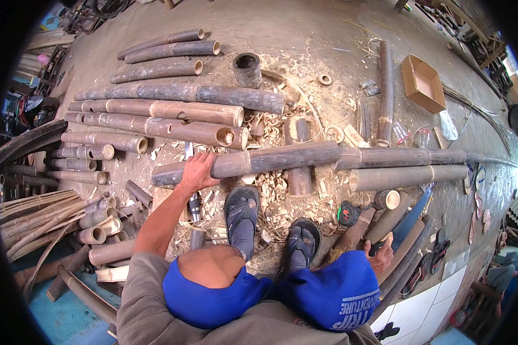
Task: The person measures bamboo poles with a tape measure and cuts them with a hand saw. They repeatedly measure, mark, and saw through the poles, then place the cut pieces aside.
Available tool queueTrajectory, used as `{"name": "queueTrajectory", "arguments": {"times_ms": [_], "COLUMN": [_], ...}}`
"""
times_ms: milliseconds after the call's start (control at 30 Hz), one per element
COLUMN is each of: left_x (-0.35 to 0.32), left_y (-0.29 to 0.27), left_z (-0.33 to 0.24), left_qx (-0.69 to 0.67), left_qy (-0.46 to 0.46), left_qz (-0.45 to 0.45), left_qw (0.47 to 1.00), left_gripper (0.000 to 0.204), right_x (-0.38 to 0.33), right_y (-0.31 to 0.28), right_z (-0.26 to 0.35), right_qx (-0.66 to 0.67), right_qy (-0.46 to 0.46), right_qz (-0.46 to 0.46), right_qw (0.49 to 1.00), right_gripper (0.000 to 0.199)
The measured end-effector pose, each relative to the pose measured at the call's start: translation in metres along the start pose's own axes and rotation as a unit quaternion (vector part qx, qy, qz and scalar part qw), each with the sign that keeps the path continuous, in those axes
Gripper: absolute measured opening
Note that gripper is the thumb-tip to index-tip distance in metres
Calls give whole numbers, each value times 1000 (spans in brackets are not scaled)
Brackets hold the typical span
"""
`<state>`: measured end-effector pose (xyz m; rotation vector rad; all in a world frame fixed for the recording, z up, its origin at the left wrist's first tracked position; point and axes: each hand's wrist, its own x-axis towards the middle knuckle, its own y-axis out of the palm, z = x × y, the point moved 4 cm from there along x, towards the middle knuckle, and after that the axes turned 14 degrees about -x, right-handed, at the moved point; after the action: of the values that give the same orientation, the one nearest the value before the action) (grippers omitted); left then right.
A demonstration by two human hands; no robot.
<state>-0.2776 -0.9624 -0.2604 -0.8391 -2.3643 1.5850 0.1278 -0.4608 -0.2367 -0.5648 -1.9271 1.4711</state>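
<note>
My left hand [199,171] wraps over the left part of a thick dark bamboo pole [282,157]. The pole lies crosswise in front of my feet, resting over a short bamboo block [300,183]. At lower right, my right hand [381,256] is closed on the black handle of what looks like a hand saw [411,214] with a long blue blade. My knee hides part of that hand and wrist. Below the pole, beside my left forearm, lies a tool with a dark and metal handle [195,208]; a flat metal blade [189,149] shows above the pole.
Bamboo poles [172,129] lie in rows at left, with more pieces [394,215] by my right hand. A tape measure [347,214] sits near my right foot. Shavings [273,190] cover the floor. A cardboard box [423,83] and an upright-lying pole [385,92] are far right.
</note>
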Motion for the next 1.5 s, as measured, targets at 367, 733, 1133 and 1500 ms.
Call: {"name": "queueTrajectory", "arguments": {"times_ms": [367,733,1133,1500], "left_x": [-9,38,94,131], "left_y": [-93,5,-4,-85], "left_z": [-70,-94,40,133], "left_qx": [-408,-840,-826,-285], "left_qy": [-165,-194,-234,-416], "left_qz": [-156,-251,-348,-318], "left_qw": [884,439,376,803], "left_gripper": [101,76,88,103], "right_x": [69,95,161,136], "right_y": [-66,-81,-96,-47], "right_z": [258,353,432,385], "right_qx": [406,282,187,282], "right_qy": [-292,-392,-534,-455], "right_qz": [182,368,148,216], "right_qw": [847,795,811,817], "right_gripper": [94,110,81,74]}}
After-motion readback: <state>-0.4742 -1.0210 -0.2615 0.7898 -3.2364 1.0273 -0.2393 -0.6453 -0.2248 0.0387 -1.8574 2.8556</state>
